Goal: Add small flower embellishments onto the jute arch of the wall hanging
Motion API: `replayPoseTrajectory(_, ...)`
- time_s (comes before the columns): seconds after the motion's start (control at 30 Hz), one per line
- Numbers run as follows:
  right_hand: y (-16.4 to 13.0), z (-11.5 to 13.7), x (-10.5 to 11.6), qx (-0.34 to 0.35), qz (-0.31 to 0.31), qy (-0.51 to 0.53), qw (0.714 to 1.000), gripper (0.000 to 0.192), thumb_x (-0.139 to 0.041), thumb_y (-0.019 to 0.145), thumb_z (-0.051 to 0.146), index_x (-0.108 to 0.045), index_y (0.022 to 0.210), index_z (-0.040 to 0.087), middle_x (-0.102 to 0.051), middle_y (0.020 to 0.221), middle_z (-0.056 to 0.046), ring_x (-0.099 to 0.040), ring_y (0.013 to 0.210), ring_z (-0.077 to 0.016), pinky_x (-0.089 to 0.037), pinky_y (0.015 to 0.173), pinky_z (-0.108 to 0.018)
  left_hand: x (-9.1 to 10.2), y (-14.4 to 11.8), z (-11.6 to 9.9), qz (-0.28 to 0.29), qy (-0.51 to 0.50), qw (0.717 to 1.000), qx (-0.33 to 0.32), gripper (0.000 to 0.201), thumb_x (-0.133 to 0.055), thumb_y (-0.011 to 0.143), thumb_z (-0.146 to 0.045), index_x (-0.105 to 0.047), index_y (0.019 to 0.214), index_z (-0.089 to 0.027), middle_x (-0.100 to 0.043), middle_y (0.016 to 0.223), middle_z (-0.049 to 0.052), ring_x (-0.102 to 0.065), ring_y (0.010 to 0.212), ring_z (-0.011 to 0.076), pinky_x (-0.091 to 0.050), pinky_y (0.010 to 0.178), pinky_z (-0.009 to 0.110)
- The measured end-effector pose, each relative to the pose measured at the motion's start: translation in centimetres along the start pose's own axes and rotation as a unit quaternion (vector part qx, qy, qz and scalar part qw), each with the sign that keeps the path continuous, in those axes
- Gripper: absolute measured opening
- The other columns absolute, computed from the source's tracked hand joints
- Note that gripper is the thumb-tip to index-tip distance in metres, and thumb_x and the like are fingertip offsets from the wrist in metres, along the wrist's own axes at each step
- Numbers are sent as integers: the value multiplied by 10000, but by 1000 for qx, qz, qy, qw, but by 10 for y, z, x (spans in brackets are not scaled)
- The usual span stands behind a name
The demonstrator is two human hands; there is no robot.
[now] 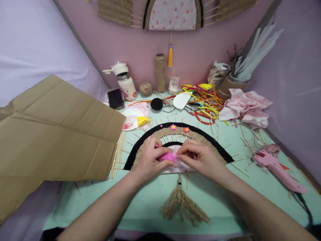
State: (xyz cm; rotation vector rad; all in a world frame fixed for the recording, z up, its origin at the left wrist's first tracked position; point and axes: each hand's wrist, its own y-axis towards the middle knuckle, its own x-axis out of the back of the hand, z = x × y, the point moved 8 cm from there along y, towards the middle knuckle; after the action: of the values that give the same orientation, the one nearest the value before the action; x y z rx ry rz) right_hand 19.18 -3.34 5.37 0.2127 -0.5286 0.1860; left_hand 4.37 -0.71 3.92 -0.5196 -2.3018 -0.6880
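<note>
A half-round woven decoration (175, 134) with a black rim, jute band and a jute tassel (182, 204) lies on the mint table (220, 197). My left hand (149, 159) grips a lump of bright pink material (167, 156) over its pale centre. My right hand (200, 157) pinches the same pink lump from the right with its fingertips. Two small flowers, pink (173, 127) and orange-pink (186, 129), sit on the jute band.
A large cardboard sheet (50, 134) covers the left side. A pink glue gun (276, 165) lies at the right. Crumpled floral cloth (244, 107), coloured pipe cleaners (203, 100), twine spools (159, 72), a bottle (125, 82) and thin sticks fill the back.
</note>
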Motion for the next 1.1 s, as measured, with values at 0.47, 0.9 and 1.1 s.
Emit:
replayPoseTrajectory(0.47,-2,-8,-7,2,-1,-31,1000,103,-664,785,121,-639,714,192,-598,730,10,-551,668,-124,-412,601,-245,-4,-5,-13,-26,11,997,-78,443,-649,775,-611,-754,919,-207,-459,813,26,-425,813,181,-378,740,317)
replayPoseTrajectory(0.9,2,-35,0,-162,-7,410,897,233,-750,766,390,-628,741,192,-544,662,22,-469,601,-104,-386,556,-241,-3,-1,10,39,-195,971,131,596,-574,877,-555,-552,1368,-216,-597,927,59,-509,863,199,-423,846,375)
replayPoseTrajectory(1.1,1,-41,-10,-211,1,456,865,244,-858,661,361,-720,781,200,-680,738,-12,-553,624,-89,-428,583,-217,-15,-6,38,-42,-534,786,309,387,-783,739,-339,-708,1074,-160,-693,888,53,-588,751,112,-469,771,279)
